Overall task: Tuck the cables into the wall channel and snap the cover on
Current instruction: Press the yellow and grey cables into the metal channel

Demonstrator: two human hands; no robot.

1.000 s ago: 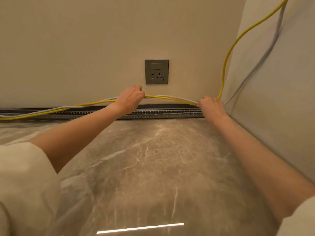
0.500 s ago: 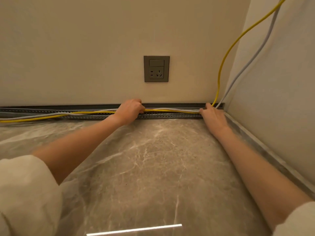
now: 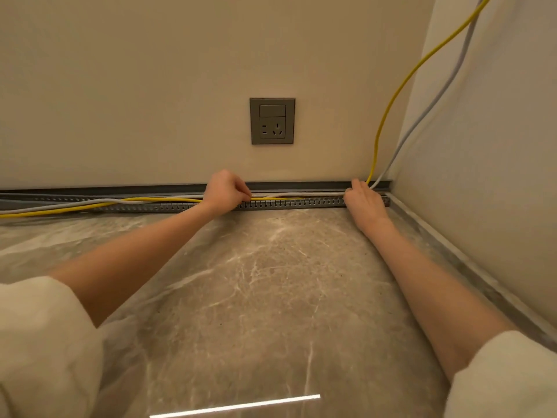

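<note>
1. A beige wall (image 3: 150, 86) rises directly beyond both hands, and a second wall (image 3: 497, 176) meets it in a corner just right of the right hand.
2. A glossy brown marble floor (image 3: 256, 297) spreads beneath both forearms, toward the viewer from the hands.
3. A grey slotted wall channel (image 3: 295, 203) runs along the base of the wall, passing under both hands. Its top is open between them; no cover can be made out on it.
4. A yellow cable (image 3: 401, 86) hangs down the corner above the right hand, enters the channel beside that hand, lies inside it between the hands, then trails out over the channel's front edge left of the left hand.
5. A grey cable (image 3: 446, 82) follows the same route beside the yellow one.
6. The left hand (image 3: 224, 190) is curled, its fingertips pinching the cables down at the channel.
7. The right hand (image 3: 363, 200) lies with fingers fairly straight, pressing on the channel's right end where the cables drop in.
8. A grey wall socket (image 3: 272, 121) sits above, between the two hands.
</note>
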